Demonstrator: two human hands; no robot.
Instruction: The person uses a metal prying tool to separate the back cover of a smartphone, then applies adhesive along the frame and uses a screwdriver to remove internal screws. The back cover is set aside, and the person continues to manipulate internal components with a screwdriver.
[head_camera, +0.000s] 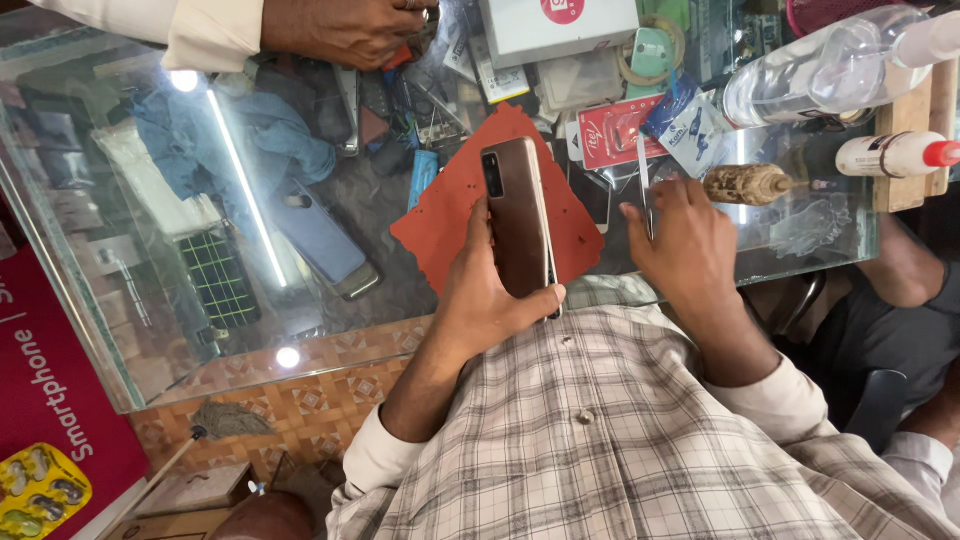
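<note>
My left hand (487, 290) grips a brown smartphone (515, 215) back side up, held over a red mat (455, 215) on the glass counter (120, 300). The phone's edge looks slightly parted along its right side. My right hand (685, 240) rests on the glass to the right and pinches a thin metal tool (644, 180) that points away from me. A wooden-handled tool (748, 184) lies just beyond my right hand's fingers.
Another person's hand (345, 30) with a pale sleeve rests at the counter's far edge. A clear plastic bottle (820, 65), a small white bottle with red cap (895, 154), a white box (555, 28) and red packets (615, 132) crowd the far right.
</note>
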